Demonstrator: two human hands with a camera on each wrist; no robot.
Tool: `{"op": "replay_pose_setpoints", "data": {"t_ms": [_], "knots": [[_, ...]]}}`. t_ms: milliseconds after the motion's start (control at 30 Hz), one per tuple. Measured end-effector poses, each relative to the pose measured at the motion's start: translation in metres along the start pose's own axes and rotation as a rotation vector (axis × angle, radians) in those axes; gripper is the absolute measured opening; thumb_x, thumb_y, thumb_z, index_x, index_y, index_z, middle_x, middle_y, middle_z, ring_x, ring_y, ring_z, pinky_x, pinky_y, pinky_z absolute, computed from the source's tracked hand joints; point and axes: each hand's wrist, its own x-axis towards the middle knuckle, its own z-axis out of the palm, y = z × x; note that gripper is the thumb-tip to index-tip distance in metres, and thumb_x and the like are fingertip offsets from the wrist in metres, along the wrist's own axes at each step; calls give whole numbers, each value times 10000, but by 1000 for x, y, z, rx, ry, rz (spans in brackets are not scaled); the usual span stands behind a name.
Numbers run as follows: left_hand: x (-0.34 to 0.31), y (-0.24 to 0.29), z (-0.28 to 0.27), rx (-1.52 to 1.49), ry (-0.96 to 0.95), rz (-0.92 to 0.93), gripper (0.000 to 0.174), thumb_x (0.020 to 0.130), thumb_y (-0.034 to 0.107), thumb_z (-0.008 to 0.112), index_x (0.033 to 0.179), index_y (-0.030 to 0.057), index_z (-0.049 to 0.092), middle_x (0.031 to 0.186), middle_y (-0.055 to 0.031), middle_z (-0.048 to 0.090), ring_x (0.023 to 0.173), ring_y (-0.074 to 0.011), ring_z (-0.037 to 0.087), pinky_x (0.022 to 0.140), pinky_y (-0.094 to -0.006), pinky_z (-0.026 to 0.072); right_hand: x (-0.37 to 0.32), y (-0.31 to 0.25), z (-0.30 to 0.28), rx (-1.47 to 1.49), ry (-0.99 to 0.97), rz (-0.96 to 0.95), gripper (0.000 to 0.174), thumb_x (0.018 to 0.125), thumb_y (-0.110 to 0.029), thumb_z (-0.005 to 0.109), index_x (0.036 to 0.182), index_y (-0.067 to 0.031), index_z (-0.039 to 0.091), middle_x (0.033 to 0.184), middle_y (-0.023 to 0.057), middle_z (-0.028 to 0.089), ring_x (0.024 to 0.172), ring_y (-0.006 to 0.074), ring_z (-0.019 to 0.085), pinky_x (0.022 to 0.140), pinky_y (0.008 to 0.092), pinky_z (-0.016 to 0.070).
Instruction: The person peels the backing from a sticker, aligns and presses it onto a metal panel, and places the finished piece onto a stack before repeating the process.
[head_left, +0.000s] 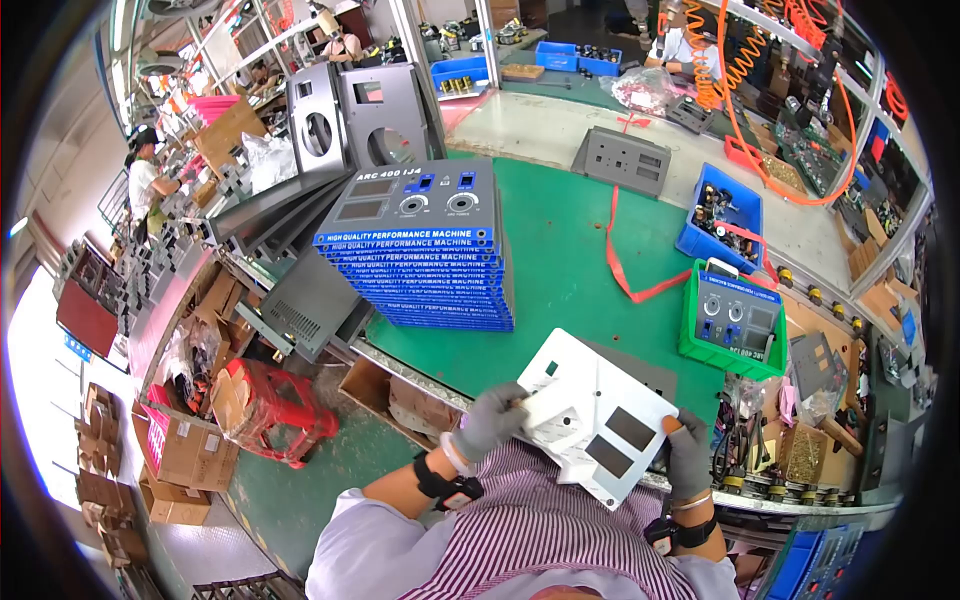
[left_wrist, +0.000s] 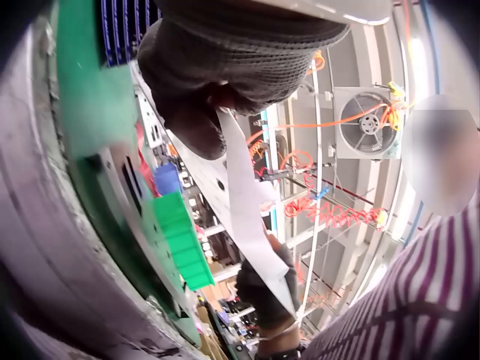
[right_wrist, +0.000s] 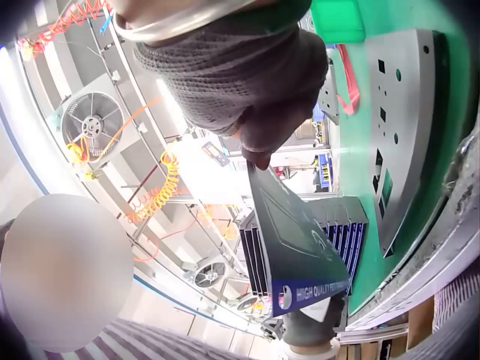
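A panel sticker (head_left: 598, 398) is held over the table's front edge, white backing side toward the head camera, with cut-out windows. My left hand (head_left: 495, 422), in a grey glove, pinches a folded-back flap of the white backing paper (left_wrist: 244, 202) at the sticker's left side. At the opposite edge my right hand (head_left: 688, 458), also gloved, pinches the sticker between thumb and fingers. The right wrist view shows its printed grey face (right_wrist: 289, 225) with a blue lettered strip. Beneath, partly hidden by the sticker, a bare grey metal panel (right_wrist: 405, 135) lies on the green table mat.
A tall stack of printed panels (head_left: 415, 285) stands left on the green mat (head_left: 560, 240). To the right are a green bin (head_left: 690, 325) holding a printed panel and a blue bin (head_left: 690, 240) of parts. Red ribbon (head_left: 612, 250) and another grey panel (head_left: 622, 160) lie farther back.
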Motion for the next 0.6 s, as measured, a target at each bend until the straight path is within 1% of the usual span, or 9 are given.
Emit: {"op": "replay_pose_setpoints", "data": {"t_ms": [67,167,233,300,367,433,500,567,600], "knots": [[-10,7,-20,-45,3,-92,211,749,-40,473,933,-82,568,736,-74,574,564,-113,560,507,-226,478,2,-2,0,5,29,-26,247,832,-239,562,787,2,580,576,34,556,394,58,472,345,178,325],[-32,-5,-43,57,72,-203,252,765,-26,489,1001,-73,566,767,-102,595,556,-115,578,477,-230,479,3,-9,2,-90,-27,-2,286,822,-255,563,890,19,608,587,11,570,404,55,485,350,170,338],[-49,-30,-72,254,191,-343,163,716,9,518,850,-35,599,653,-58,573,554,-115,569,475,-268,463,13,2,-3,-58,-6,-51,301,808,-228,556,955,30,605,713,23,611,515,61,536,412,183,379],[-69,-52,-95,511,293,-187,198,714,62,547,884,-19,607,640,-75,589,546,-137,572,488,-289,474,15,-12,14,52,90,-120,263,783,-187,559,914,36,603,727,13,597,531,68,487,484,217,388],[-95,-84,-138,598,198,-503,286,715,152,584,947,-13,617,702,-111,612,605,-193,616,537,-325,500,20,-10,13,35,167,-183,274,792,-216,565,913,28,600,744,19,602,521,72,508,450,210,388],[-128,-117,-173,849,241,-664,312,701,192,577,923,-22,623,786,-150,644,660,-226,646,559,-354,514,21,-14,-3,58,160,-58,291,813,-259,568,923,10,592,717,23,605,496,70,521,407,194,380],[-177,-180,-224,1032,395,-753,293,700,138,545,924,-37,621,800,-181,648,668,-273,657,569,-381,521,18,-29,-4,4,96,-100,302,871,-295,546,963,-9,579,666,22,599,456,61,509,378,179,368],[-191,-183,-249,667,529,-1031,300,708,152,587,961,-7,621,904,-195,646,815,-304,643,696,-417,501,16,-27,2,-3,154,-173,306,890,-293,536,981,-4,572,680,32,600,453,71,511,380,182,375],[-178,-144,-226,826,537,-922,280,711,131,571,959,14,631,941,-173,652,864,-314,633,771,-415,490,16,-24,3,5,180,-174,307,893,-292,535,988,-3,568,686,35,602,455,76,514,383,184,380]]}}
